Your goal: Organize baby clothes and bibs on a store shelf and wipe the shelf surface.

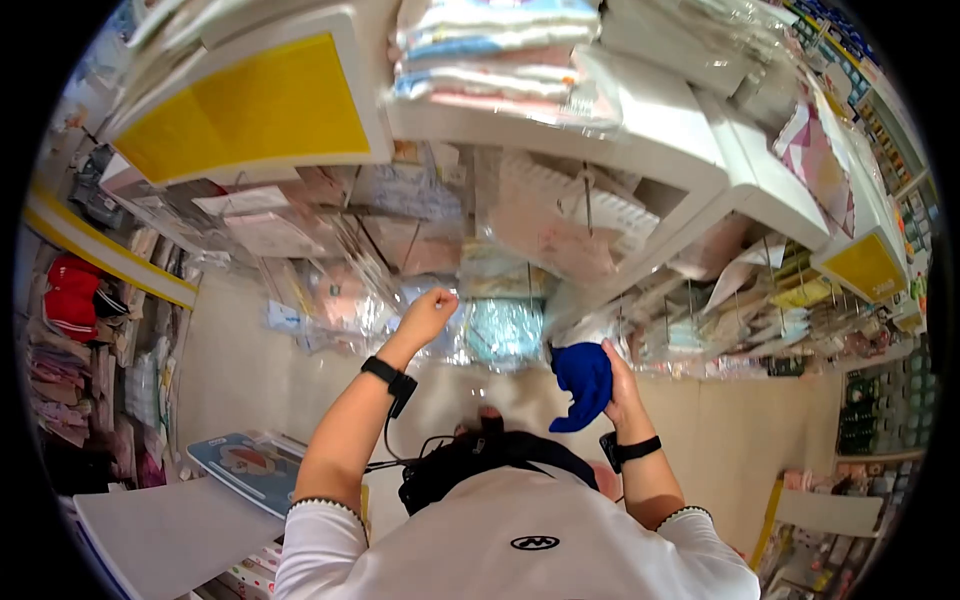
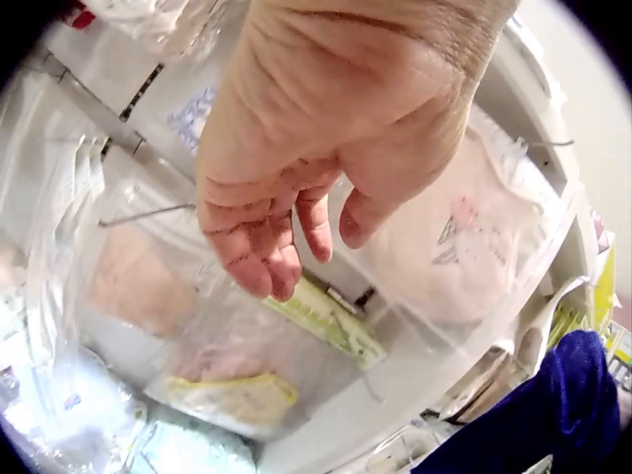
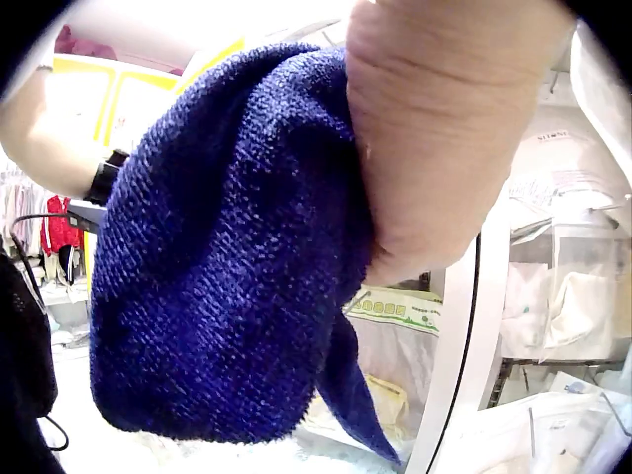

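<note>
A dark blue terry cloth [image 1: 583, 382] hangs in folds from my right hand [image 1: 622, 385], which grips it in front of the shelf at the right. In the right wrist view the cloth [image 3: 227, 257] fills the middle, and its bulk hides most of the fingers. My left hand [image 1: 428, 316] holds nothing; its fingers hang loosely curled, as the left wrist view of the hand [image 2: 326, 128] shows. Close beyond it, bagged baby clothes [image 2: 449, 237] hang on metal hooks. A bag with a green and white header [image 2: 331, 321] lies just below the fingertips.
White shelving [image 1: 660, 110] spans the front, with folded packs [image 1: 495, 50] stacked on top and bagged goods on hooks beneath. At lower left stand a grey board [image 1: 180, 535] and a blue pictured case [image 1: 250, 465]. Racks of clothes, including a red garment [image 1: 72, 298], line the left aisle.
</note>
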{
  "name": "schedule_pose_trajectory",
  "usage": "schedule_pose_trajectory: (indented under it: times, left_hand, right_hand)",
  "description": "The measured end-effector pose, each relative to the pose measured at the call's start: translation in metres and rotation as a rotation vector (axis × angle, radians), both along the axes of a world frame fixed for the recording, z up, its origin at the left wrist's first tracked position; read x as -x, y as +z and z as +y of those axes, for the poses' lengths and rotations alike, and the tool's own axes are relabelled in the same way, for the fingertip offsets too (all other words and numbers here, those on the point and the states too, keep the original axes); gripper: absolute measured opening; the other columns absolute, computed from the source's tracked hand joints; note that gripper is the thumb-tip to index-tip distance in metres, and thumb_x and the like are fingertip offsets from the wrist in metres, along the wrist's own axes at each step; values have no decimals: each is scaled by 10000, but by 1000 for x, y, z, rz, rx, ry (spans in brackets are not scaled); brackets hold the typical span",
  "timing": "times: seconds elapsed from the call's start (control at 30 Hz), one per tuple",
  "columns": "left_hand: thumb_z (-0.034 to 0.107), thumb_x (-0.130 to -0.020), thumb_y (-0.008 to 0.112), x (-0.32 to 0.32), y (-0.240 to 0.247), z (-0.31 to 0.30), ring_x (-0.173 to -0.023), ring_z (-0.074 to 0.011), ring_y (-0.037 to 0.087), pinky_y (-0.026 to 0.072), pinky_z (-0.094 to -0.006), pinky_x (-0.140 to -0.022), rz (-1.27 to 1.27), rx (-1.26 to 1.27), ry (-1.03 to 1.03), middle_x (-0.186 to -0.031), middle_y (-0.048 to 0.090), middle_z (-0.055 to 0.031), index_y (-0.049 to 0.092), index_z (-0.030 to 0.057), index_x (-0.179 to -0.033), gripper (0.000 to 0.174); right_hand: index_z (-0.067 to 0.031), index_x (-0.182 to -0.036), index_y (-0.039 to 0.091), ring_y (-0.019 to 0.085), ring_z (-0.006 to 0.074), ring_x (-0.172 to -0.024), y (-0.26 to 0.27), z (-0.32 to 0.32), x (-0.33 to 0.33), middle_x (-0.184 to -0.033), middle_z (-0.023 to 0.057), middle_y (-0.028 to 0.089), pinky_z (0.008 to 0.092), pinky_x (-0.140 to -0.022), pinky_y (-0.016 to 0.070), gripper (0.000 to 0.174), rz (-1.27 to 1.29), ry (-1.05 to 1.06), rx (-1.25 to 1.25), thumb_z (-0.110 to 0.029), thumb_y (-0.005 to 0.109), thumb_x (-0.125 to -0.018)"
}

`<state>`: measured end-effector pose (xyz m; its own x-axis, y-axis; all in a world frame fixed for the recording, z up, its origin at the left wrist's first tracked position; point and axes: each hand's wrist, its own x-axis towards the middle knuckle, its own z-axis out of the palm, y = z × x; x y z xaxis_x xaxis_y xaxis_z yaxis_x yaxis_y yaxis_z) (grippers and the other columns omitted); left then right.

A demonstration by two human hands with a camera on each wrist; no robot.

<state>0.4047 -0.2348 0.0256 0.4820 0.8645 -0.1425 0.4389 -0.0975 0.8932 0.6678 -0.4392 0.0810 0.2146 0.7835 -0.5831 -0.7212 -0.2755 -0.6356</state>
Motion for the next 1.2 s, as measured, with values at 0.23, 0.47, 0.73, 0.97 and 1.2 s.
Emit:
schedule_pose_trajectory:
  times: [0.23,0.47,0.73,0.97,1.2]
  left_hand:
    - [189,-808,562,-53,-81,-10,-851,-275,603,458,-327,-751,-161,15,81,-886,630,-157,594,0,-914,220]
    - [117,-790,553,-90,-98,-10,-853,-298,580,460,-363,-734,-251,-80,289,-889,618,-130,573,17,-924,168]
    - [13,-732,515,-132,-55,55,-936,-350,533,450,-418,-786,-172,-508,266,-1079,536,-132,549,37,-991,262]
    - [32,-771,491,-174,-66,70,-916,-328,584,502,-380,-745,218,-250,8,-1090,490,-180,493,-18,-1067,300]
    - [186,-825,477,-198,-98,77,-864,-312,614,497,-376,-707,156,-194,100,-910,630,-179,582,44,-973,230]
  right_hand:
    - [12,-959,571,623,206,-775,-28,-60,15,-882,115,634,323,-714,514,389,-86,-103,222,-363,505,-877]
    - [45,-986,555,607,221,-846,-39,-92,20,-929,140,624,331,-788,482,416,-130,-59,389,-348,452,-899]
    - [54,-1018,561,614,227,-787,-50,-73,20,-898,130,634,340,-733,499,463,-226,104,386,-374,425,-903]
    - [11,-947,586,602,165,-729,-46,-62,14,-837,87,631,280,-692,495,340,-311,34,424,-301,456,-906]
    - [-13,-901,584,598,153,-717,-50,-60,-1,-830,77,628,269,-683,492,304,-329,77,411,-291,460,-909]
